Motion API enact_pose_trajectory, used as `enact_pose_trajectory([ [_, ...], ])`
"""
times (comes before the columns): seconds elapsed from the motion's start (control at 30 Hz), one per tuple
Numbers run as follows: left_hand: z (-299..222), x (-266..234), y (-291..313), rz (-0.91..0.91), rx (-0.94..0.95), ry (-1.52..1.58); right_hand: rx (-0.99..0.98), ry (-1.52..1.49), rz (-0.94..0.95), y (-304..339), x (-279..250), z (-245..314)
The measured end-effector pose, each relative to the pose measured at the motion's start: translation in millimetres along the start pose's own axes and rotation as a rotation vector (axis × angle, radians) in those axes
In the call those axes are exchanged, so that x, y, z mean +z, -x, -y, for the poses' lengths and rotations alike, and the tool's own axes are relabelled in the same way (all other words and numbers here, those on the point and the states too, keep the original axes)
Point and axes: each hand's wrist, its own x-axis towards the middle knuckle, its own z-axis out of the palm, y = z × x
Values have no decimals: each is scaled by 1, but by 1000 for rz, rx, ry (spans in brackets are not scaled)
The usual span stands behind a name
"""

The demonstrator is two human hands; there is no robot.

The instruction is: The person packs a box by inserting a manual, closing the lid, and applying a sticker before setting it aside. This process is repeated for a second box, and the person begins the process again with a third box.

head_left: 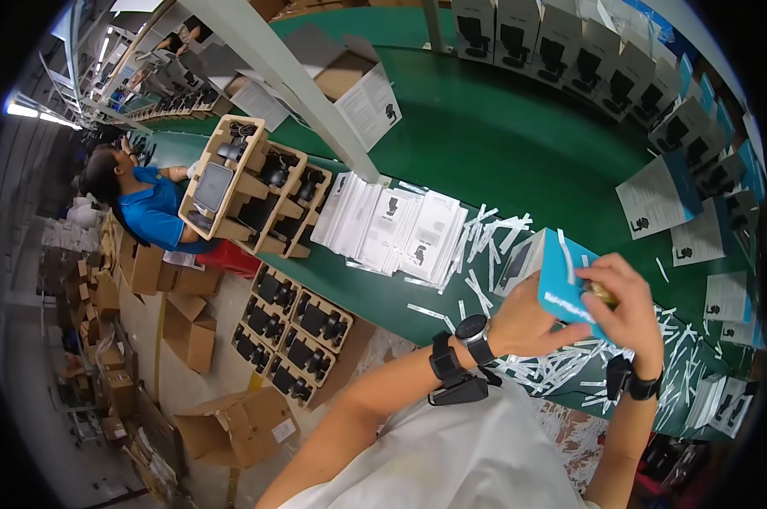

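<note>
A blue and white carton (555, 270) is tilted above the green table, right of centre. My left hand (523, 322) grips it from its near left side, the thumb stretched along its lower edge. My right hand (627, 305) is curled over the carton's right side. A small yellowish thing (601, 293) shows between its fingers, mostly hidden, so its kind is unclear. A narrow white strip (566, 254) lies on the blue face, close to the right fingertips. Many loose white paper strips (553, 366) are scattered on the table under and around both hands.
Stacks of printed white sheets (392, 222) lie left of the carton. Beyond them are pulp trays (290, 199) holding black parts, beside a person in blue (150, 204). Upright cartons (549, 51) line the table's far and right edges. A metal post (290, 81) rises at the back left.
</note>
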Motion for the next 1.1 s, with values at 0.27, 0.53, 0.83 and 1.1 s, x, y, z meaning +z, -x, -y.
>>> enact_pose_trajectory([
  [0.27, 21, 9, 12, -138, -118, 534, -15, 34, -106, 6, 19, 6],
  [0.53, 28, 8, 12, -132, -34, 465, -148, 46, -121, 2, 25, -6],
  [0.83, 31, 2, 15, -46, -87, 498, -200, -184, 66, 1, 26, -16],
  [1.1, 27, 3, 13, -132, -8, 441, -108, -173, -92, -8, 20, -6],
])
